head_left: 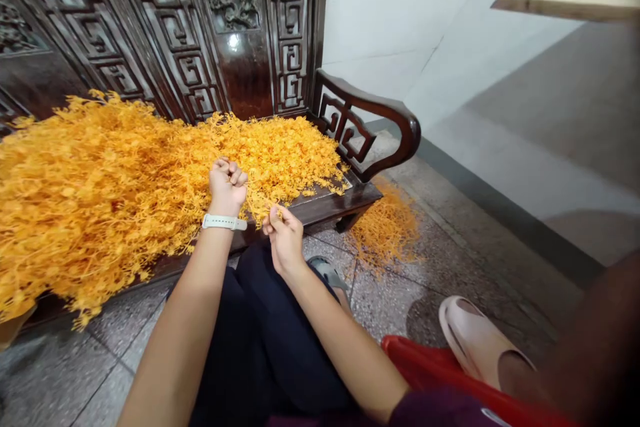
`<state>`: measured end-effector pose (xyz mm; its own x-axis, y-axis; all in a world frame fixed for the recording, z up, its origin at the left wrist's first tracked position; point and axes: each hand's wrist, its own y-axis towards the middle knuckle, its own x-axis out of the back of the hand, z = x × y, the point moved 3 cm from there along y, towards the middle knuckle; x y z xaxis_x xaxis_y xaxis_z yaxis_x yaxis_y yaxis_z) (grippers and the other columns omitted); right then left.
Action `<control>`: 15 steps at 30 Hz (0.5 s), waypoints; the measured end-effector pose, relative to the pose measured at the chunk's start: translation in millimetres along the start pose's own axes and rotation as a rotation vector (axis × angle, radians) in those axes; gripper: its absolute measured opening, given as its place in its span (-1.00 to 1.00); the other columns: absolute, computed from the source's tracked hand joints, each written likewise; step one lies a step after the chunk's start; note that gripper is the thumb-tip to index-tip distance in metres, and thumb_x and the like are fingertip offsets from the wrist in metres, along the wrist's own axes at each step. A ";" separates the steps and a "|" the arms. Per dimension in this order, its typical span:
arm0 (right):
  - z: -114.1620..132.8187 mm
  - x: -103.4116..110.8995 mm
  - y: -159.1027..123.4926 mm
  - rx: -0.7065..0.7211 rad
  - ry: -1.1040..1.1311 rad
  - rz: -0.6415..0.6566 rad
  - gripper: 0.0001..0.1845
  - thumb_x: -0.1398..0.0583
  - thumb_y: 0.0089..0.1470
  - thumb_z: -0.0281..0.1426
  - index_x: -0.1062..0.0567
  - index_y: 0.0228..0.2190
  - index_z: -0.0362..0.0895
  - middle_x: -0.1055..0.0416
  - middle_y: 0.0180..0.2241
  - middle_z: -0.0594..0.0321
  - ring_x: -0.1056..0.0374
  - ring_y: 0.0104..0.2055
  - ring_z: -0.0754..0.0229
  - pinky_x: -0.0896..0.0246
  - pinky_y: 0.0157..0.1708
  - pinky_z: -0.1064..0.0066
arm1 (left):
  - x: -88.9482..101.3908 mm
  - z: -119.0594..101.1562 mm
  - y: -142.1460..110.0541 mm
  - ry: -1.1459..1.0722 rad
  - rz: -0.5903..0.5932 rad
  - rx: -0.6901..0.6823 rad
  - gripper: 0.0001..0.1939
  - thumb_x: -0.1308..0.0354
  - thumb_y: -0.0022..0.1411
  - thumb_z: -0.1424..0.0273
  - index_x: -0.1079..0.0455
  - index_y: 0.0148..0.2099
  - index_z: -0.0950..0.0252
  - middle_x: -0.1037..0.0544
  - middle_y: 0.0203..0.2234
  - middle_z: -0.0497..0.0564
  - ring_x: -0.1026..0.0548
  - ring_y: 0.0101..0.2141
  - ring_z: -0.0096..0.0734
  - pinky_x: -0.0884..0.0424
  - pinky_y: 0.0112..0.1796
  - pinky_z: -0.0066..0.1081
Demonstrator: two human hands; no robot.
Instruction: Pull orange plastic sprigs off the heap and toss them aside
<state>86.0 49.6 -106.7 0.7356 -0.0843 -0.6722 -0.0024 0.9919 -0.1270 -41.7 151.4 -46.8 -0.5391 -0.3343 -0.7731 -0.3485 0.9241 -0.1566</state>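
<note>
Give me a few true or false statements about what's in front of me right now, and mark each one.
1. The left hand wears a white strap band at the wrist. True.
2. The right hand is empty. False: its fingers pinch a thin orange sprig.
3. A large heap of dried orange sprigs lies on a dark carved wooden bench. True.
4. No orange sprigs lie on the floor. False: a smaller orange pile lies on the speckled grey stone floor beside the bench.
</note>
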 end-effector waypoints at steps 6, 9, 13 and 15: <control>20.9 26.8 3.6 0.295 -0.339 -0.087 -0.73 -0.28 0.21 -0.15 -0.64 -0.22 -0.08 -0.41 -0.49 0.27 -0.21 -0.49 0.23 -0.12 -0.42 0.34 | 5.8 2.9 23.4 0.005 -0.035 -0.006 -0.73 0.04 0.27 0.70 -0.13 -0.37 0.24 -0.18 -0.67 -0.21 -0.03 -0.76 -0.63 0.14 -0.65 -0.54; 46.2 43.3 -16.3 0.305 -0.483 -0.011 -0.76 -0.27 0.26 -0.17 -0.65 -0.25 -0.05 -0.40 -0.51 0.27 -0.24 -0.48 0.22 -0.13 -0.42 0.35 | 22.8 -13.5 43.0 -0.059 -0.052 -0.039 -0.72 0.05 0.32 0.69 -0.15 -0.37 0.25 -0.15 -0.67 -0.20 -0.02 -0.76 -0.64 0.13 -0.67 -0.55; 98.8 28.8 -49.2 -0.025 -0.625 0.611 -0.79 -0.25 0.32 -0.24 -0.67 -0.13 0.00 -0.51 -0.45 0.27 -0.39 -0.45 0.25 -0.29 -0.36 0.39 | 31.4 -22.9 57.1 -0.124 0.040 0.008 -0.73 0.06 0.45 0.61 -0.26 -0.33 0.28 -0.16 -0.66 -0.19 -0.03 -0.76 -0.66 0.10 -0.69 -0.57; 120.8 5.7 -63.9 -0.258 -0.643 1.201 -0.85 -0.32 0.25 -0.25 -0.69 -0.20 0.00 -0.62 -0.32 0.18 -0.53 -0.37 0.24 -0.40 -0.29 0.43 | 30.3 -18.5 57.8 -0.155 0.063 0.041 -0.72 0.08 0.48 0.59 -0.28 -0.33 0.30 -0.16 -0.65 -0.19 -0.04 -0.76 -0.67 0.09 -0.70 -0.58</control>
<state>172.2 -2.8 -14.3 0.3733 0.9275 -0.0226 -0.9215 0.3735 0.1069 -92.4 191.2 -67.9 -0.4330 -0.2462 -0.8671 -0.2844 0.9501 -0.1278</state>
